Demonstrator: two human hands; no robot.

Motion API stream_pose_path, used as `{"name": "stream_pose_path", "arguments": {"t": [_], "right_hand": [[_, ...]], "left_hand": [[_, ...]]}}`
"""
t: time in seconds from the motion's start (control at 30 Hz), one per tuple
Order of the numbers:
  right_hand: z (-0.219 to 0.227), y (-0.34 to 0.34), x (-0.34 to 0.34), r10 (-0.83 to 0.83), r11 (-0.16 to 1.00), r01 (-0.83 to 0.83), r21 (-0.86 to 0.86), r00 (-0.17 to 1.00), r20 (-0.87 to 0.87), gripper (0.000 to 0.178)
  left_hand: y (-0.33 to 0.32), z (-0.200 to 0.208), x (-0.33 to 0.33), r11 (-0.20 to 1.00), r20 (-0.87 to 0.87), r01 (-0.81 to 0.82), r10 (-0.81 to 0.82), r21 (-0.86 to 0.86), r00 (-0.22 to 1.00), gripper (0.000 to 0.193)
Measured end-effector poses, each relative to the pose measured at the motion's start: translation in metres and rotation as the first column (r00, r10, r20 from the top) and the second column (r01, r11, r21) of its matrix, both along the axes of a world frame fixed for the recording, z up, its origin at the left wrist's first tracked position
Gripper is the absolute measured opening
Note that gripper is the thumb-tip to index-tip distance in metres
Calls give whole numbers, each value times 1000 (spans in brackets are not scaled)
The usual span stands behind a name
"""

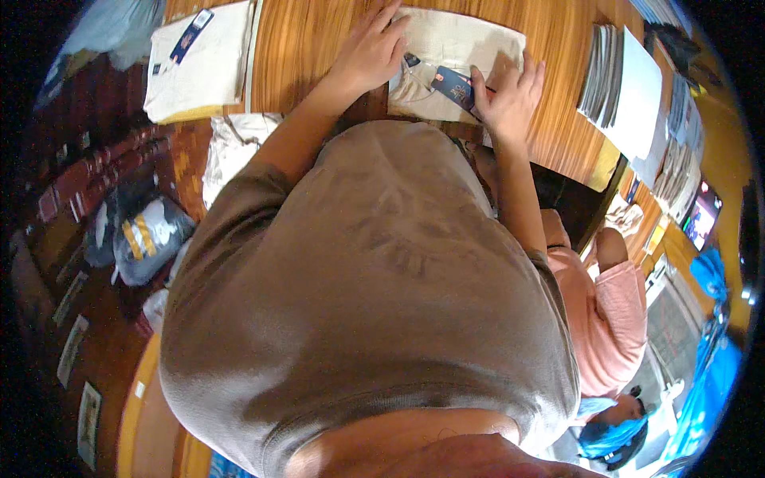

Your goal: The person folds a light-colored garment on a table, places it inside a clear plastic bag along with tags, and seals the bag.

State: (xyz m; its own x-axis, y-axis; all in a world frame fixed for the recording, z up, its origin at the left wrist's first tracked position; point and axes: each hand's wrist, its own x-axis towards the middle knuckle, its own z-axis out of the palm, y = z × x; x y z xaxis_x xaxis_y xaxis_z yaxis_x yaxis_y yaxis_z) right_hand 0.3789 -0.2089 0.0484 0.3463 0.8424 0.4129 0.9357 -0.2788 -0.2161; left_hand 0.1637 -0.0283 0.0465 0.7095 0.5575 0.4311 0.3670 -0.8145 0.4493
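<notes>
A cream garment (466, 36), folded into a rectangle with its neckline towards me, lies on the wood-grain table (299, 48). Near its collar rests a navy hang tag (454, 86). My left hand (373, 52) is open, its fingers stretched along the garment's left edge. On the opposite side, my right hand (510, 99) is open too, fingers spread near the right edge and thumb beside the tag. Whether that thumb touches the tag, I cannot tell.
To the left lies a stack of folded cream garments (199, 72) with a navy tag on top. Grey sheets (602, 76) and a white sheet (641, 103) are stacked on the right. A person in pink (610, 319) sits close at my right. A lit phone (702, 213) lies beyond.
</notes>
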Motion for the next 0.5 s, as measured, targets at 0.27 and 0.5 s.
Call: {"name": "stream_pose_path", "arguments": {"t": [0.27, 0.5], "right_hand": [[-37, 33, -1, 110, 984, -122, -131, 990, -94, 55], [-37, 40, 2, 127, 972, -166, -169, 967, -219, 57]], "left_hand": [[-56, -19, 59, 999, -302, 47, -41, 12, 952, 57], [-30, -31, 51, 987, -221, 116, -139, -113, 965, 55]]}}
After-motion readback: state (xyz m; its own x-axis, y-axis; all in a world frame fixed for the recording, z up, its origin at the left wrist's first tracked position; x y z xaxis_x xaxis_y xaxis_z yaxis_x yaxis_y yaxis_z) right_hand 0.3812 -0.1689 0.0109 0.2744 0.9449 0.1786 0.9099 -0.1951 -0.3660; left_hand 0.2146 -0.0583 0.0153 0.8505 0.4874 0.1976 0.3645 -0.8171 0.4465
